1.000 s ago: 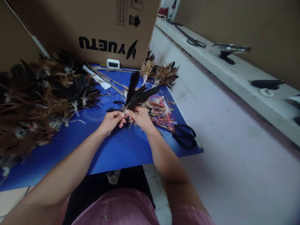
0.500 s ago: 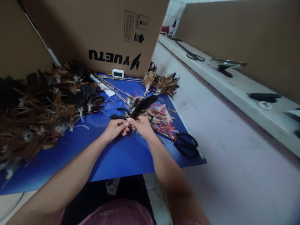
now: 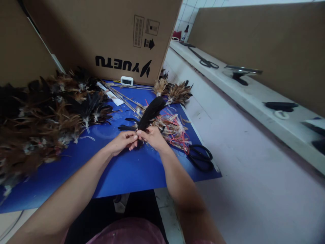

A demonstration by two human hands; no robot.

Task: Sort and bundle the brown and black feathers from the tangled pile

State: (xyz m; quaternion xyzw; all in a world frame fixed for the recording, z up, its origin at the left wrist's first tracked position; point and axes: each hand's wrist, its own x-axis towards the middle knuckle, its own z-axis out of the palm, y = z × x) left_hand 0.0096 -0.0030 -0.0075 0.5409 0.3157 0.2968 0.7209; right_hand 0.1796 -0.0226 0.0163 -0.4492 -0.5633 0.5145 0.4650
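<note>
A dark feather (image 3: 151, 113) slants up and to the right from between my pinched fingertips. My left hand (image 3: 126, 139) and my right hand (image 3: 151, 136) meet at its base, thumbs close together, both closed on it. The quill end is hidden by the fingers, so I cannot tell whether one feather or a few are held. Just beyond my left hand, smaller black feathers (image 3: 126, 127) lie on the blue table mat (image 3: 124, 173). Beside my right hand spreads a loose heap of brownish feathers and red and clear strips (image 3: 175, 127).
A large pile of bundled brown and black feathers (image 3: 53, 118) covers the left side. Black-handled scissors (image 3: 201, 157) lie at the right edge. Two tan feather bundles (image 3: 179, 91), thin sticks (image 3: 122, 96) and a small white digital display (image 3: 127, 81) stand near the cardboard box (image 3: 114, 30).
The dark feather has turned to stand more upright, with its broad side now facing me. Both hands stay pinched together in nearly the same place.
</note>
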